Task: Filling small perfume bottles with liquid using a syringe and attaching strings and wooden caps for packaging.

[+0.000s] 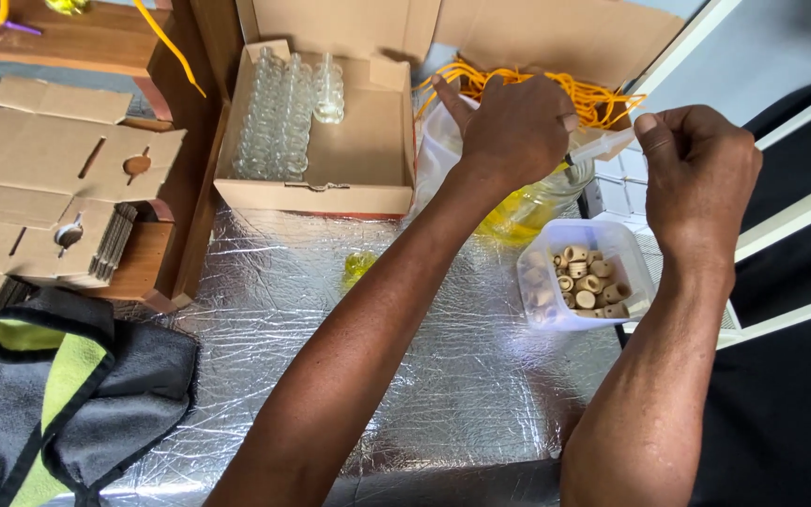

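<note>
Syringe bridges both hands above the oil jar

Syringe (603,145) lies nearly level btwn the two hands, long axis running left-right w/ a slight tilt: plunger end up at the right hand (701,164), tip end down toward the left hand (516,131). Right-hand fingers (651,131) are pressed together, pinching the plunger end; thumb & forefinger meet on it, other fingers curled in. Left hand closes round the front end of the barrel, forefinger stuck out straight toward the box behind; whether it also holds a small bottle at the tip is hidden by the hand itself, can't tell.

Both hands touch the syringe, so neither is nearer; the left covers the tip, the right sits at the tail. Just under the tip is a clear jar (532,207) w/ yellow liquid, partly behind the left wrist.

Near the right wrist, lower down: clear plastic tub (626,246) of beige caps on the foil-covered bench (405,376). Behind the left hand: tangle of orange cords (603,99). Left of that, well apart from the hands: cardboard box (349,183) w/ rows of small glass bottles (279,113). One small yellow bottle (359,266) lies on the foil by the left forearm
</note>
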